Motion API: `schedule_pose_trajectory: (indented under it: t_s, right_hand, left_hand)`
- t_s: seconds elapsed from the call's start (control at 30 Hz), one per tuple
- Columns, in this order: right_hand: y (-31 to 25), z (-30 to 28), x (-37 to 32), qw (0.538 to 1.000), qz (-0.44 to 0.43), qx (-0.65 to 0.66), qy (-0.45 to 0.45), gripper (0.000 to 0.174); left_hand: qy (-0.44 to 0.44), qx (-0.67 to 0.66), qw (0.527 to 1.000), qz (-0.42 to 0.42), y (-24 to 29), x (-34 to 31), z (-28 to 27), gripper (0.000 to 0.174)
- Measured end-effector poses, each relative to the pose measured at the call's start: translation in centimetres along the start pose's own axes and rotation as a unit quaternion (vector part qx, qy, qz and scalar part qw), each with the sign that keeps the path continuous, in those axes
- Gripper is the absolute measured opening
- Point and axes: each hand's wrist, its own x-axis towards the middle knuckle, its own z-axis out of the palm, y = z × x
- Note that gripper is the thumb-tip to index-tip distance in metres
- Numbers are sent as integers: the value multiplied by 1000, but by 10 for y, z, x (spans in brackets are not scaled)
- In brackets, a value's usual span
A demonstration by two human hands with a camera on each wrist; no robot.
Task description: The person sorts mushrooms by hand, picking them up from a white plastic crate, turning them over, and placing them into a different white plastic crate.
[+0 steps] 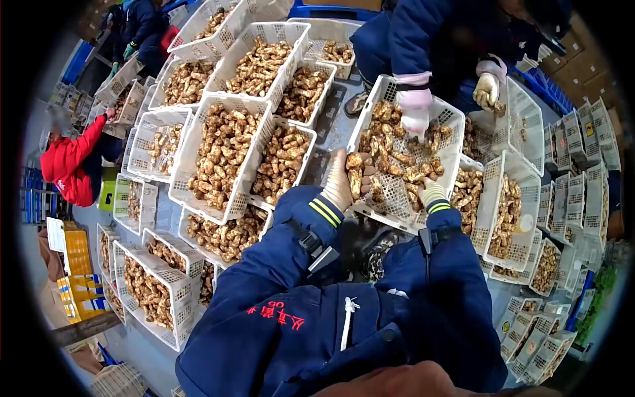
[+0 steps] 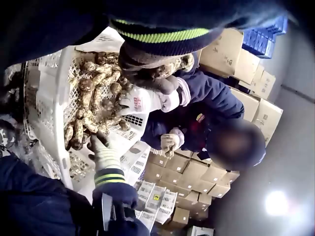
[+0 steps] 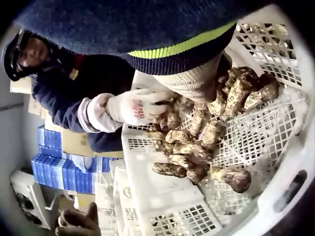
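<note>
My left hand (image 1: 338,184), in a pale knit glove, holds mushrooms (image 1: 358,173) at the left edge of a white perforated crate (image 1: 377,215). In the left wrist view, a thick-stemmed mushroom (image 2: 170,69) lies along that hand's brown-stained fingers. My right hand (image 1: 431,191), also gloved, reaches over the crate's near right side. Its fingers (image 2: 101,140) are down at the brown and cream mushrooms (image 2: 96,93); I cannot tell whether they grip one. The right wrist view hides those fingertips behind the glove. Loose mushrooms (image 3: 189,152) cover part of the crate's lattice floor.
Across the crate, another person's gloved hand (image 1: 415,111) reaches into the same mushrooms; their other hand (image 1: 488,91) holds a mushroom. Mushroom-filled crates (image 1: 221,155) stand stacked on my left, and more crates (image 1: 506,212) are close on my right. A person in red (image 1: 73,162) is farther left.
</note>
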Motion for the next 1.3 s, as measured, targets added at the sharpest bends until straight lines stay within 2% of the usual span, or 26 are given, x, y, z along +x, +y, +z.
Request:
schedule_pose_trajectory:
  t_s: [0.1,0.13,0.23,0.27,0.33,0.37,0.43,0.53,0.57,0.63,0.67,0.7,0.77,0.83,0.87,0.9,0.93,0.97,1.0,1.03,1.1,1.13,1.17,1.23,1.27,1.3]
  right_hand:
    - [-17,17,18,981,21,-156,-110,42]
    - [-18,25,27,969,16,-206,-138,44]
    - [-17,52,60,966,97,-171,-169,40]
    - [-4,69,78,966,116,-149,-177,38]
    - [-11,44,55,971,40,-173,-162,40]
    - [-16,32,41,978,38,-155,-134,43]
    - [-20,15,16,990,31,-116,-79,51]
    - [-6,3,-1,985,10,165,-44,61]
    - [2,5,-2,979,-15,204,-18,57]
    - [-6,-4,-13,925,4,375,-53,48]
    - [-25,-23,-37,815,32,564,-125,48]
    - [-42,-40,-50,807,17,573,-144,47]
    - [-68,-63,-66,788,-25,583,-197,45]
    - [-89,-63,-68,832,-135,507,-182,42]
    - [-97,-69,-72,837,-109,504,-186,44]
    - [-106,-79,-78,840,-84,500,-191,45]
    - [-97,-81,-63,827,-156,507,-187,46]
    - [-88,-80,-48,822,-132,537,-136,44]
    - [-72,-75,-27,875,-125,465,-40,44]
    - [-53,-65,-6,914,-116,386,57,43]
    - [-35,-49,18,979,-66,164,105,40]
    - [-36,-50,20,992,-55,98,56,40]
    - [-39,-49,23,994,-62,-69,54,41]
    - [-35,-41,25,963,-155,-213,61,45]
    - [-25,-21,41,938,-195,-274,81,37]
    - [-17,-3,56,921,-198,-331,52,30]
  left_hand:
    - [61,23,997,41,-1,6,7,42]
    - [42,35,997,49,-2,9,-2,36]
    - [47,151,986,56,-2,8,-3,37]
    - [38,141,988,44,-2,9,-9,39]
    - [48,143,986,74,-6,11,-11,42]
    - [54,141,984,90,-10,13,-16,41]
    - [8,147,988,42,-10,17,-25,39]
    - [-34,151,987,36,-13,12,-20,46]
    - [-16,168,986,7,-14,8,-16,45]
    - [-66,189,980,-8,-5,-10,8,42]
    - [-83,195,977,0,-6,-13,10,43]
    - [-98,200,975,9,-8,-15,11,43]
    - [-112,189,974,-50,-14,-3,-3,43]
    - [-151,158,971,-99,-18,1,-8,43]
    - [-187,150,965,-107,-21,6,-15,44]
    - [-164,166,969,-79,-12,-16,14,39]
    - [-137,156,974,-93,-12,-15,11,37]
    - [-109,144,978,-106,-12,-12,7,36]
    - [-153,152,973,-76,-21,8,-18,36]
    - [-130,133,981,-63,-22,9,-20,38]
    - [-83,93,992,-36,-20,10,-18,41]
    - [-47,63,995,-58,-16,10,-14,40]
    - [-12,79,995,-58,-14,13,-17,39]
    - [8,79,996,-45,-15,19,-22,37]
    - [5,84,996,-13,-16,19,-22,37]
    - [2,91,996,21,-17,18,-19,36]
